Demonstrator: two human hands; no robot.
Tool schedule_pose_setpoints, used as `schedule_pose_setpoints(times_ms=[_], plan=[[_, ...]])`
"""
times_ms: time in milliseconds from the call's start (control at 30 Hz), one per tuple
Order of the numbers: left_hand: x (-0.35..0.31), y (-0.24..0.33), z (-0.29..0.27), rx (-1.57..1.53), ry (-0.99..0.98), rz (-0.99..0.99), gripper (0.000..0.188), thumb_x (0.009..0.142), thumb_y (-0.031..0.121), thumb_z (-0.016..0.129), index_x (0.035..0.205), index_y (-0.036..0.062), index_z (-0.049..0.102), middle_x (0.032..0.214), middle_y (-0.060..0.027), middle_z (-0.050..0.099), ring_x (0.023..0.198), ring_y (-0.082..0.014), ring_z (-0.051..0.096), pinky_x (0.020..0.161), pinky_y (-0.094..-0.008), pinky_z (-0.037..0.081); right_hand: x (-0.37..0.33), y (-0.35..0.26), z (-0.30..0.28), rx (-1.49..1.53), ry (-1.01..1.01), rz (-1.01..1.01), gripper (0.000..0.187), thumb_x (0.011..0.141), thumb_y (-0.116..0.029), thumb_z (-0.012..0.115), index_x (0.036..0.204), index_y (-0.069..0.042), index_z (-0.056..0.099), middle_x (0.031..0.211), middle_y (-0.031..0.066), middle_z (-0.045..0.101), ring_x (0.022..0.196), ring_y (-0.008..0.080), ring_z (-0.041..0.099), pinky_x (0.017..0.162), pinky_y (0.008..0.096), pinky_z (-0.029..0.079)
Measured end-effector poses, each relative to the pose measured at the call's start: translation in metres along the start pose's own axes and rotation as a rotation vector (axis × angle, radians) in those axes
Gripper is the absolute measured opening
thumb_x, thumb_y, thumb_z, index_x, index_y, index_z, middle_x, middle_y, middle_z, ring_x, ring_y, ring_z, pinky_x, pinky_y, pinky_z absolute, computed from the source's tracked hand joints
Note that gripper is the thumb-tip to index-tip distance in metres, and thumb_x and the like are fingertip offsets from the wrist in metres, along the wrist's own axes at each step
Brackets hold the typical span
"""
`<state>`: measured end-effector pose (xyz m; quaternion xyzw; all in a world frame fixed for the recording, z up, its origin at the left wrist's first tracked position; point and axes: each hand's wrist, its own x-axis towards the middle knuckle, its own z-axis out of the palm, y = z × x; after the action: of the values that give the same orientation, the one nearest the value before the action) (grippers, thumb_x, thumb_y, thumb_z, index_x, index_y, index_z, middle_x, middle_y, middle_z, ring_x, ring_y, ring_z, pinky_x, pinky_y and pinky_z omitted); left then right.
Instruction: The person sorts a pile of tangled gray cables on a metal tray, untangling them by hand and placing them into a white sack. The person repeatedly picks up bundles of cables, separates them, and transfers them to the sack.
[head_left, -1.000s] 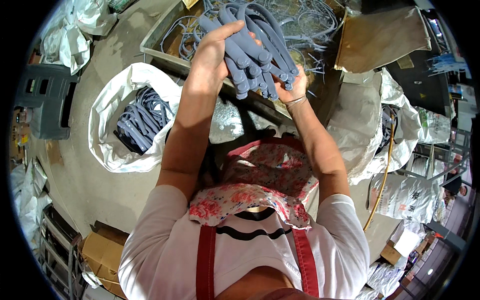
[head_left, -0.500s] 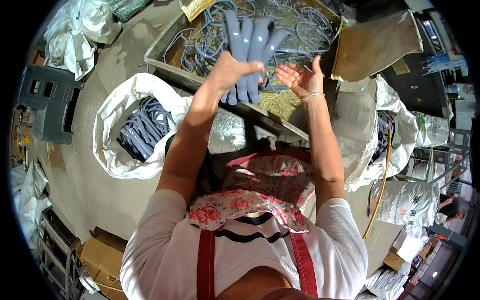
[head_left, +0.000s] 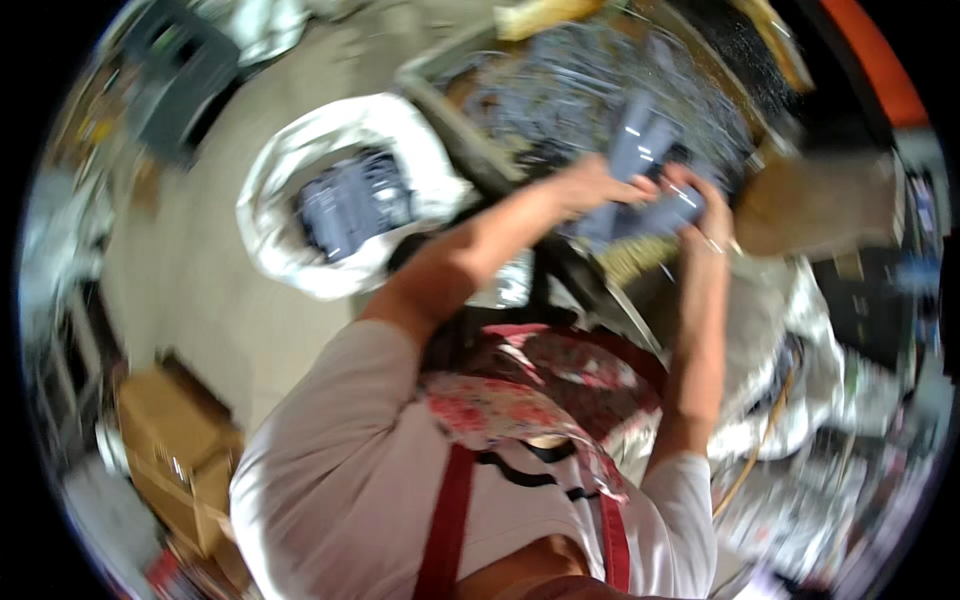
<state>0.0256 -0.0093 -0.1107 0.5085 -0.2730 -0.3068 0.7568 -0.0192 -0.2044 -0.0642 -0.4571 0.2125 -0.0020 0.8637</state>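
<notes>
My left hand (head_left: 592, 188) is closed round a bundle of smooth, glossy blue-grey tube-like pieces (head_left: 638, 142), held above a metal tray (head_left: 455, 135). Close beside it, my right hand (head_left: 708, 208) has its fingers curled round a grey end (head_left: 676, 207) of what looks like the same bundle. Motion blur hides exactly how the fingers meet the pieces. Inside the tray lies a tangle of thin grey strips (head_left: 560, 85), partly covered by my hands and the bundle.
To the left stands an open white sack (head_left: 268, 215) holding more grey pieces (head_left: 345, 205). A brown board (head_left: 825, 205) and another white sack (head_left: 815, 350) are at the right. Cardboard boxes (head_left: 175, 440) sit lower left; a dark plastic stool (head_left: 180, 80) stands upper left.
The whole view has shifted and turned. My right hand, open and apart before, has come over to the bundle and closed on it. The bundle is now tilted.
</notes>
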Motion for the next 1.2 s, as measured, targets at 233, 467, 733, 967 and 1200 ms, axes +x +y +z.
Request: schedule_pose_setpoints(times_ms=[233,467,733,967,1200], plan=[[0.010,0.012,-0.028,-0.790,0.175,-0.279,0.066,0.067,0.058,0.064,0.095,-0.0004,0.056,0.093,-0.0161,0.061,0.071,-0.0189,0.061,0.059,-0.0331,0.051,-0.087,0.000,0.045,-1.254,-0.276,-0.364,0.016,0.073,-0.002,0.058,0.089,0.001,0.059,0.082,0.0084,0.064,0.070,0.0167,0.060,0.066,0.0313,0.049],[-0.017,0.044,-0.003,-0.959,0.021,-0.116,0.044,0.075,0.029,0.058,0.105,-0.0039,0.054,0.106,-0.0214,0.058,0.099,-0.0300,0.058,0.091,-0.0355,0.043,-0.104,0.030,0.049,-1.410,-0.650,-0.221,0.015,0.067,0.005,0.059,0.078,-0.004,0.064,0.078,0.0078,0.066,0.072,0.0165,0.063,0.065,0.0280,0.049],[-0.036,0.072,0.010,-1.215,-0.306,0.193,0.046,0.072,0.021,0.056,0.109,-0.0052,0.048,0.106,-0.0226,0.055,0.099,-0.0351,0.056,0.093,-0.0433,0.041,-0.113,0.036,0.076,-1.455,-0.749,-0.331,0.026,0.062,0.006,0.055,0.083,-0.005,0.065,0.082,0.0088,0.066,0.075,0.0211,0.064,0.070,0.0289,0.050],[-0.091,0.118,-0.017,-1.066,0.073,0.312,0.039,0.069,0.012,0.056,0.103,-0.0050,0.051,0.081,-0.0145,0.061,0.073,-0.0275,0.062,0.070,-0.0400,0.053,-0.085,0.048,0.092,-1.457,-0.923,-0.594,0.020,0.056,-0.010,0.060,0.075,-0.004,0.063,0.075,0.0101,0.063,0.075,0.0293,0.061,0.073,0.0364,0.048],[-0.160,0.121,-0.108,-0.264,0.610,0.229,0.021,0.077,0.003,0.057,0.094,-0.0072,0.057,0.081,-0.0154,0.062,0.068,-0.0196,0.063,0.063,-0.0341,0.056,-0.012,0.117,0.174,-1.417,-0.629,-0.516,0.081,0.066,-0.018,0.075,0.133,-0.003,0.032,0.134,0.0191,0.036,0.124,0.0306,0.036,0.101,0.0368,0.031]])
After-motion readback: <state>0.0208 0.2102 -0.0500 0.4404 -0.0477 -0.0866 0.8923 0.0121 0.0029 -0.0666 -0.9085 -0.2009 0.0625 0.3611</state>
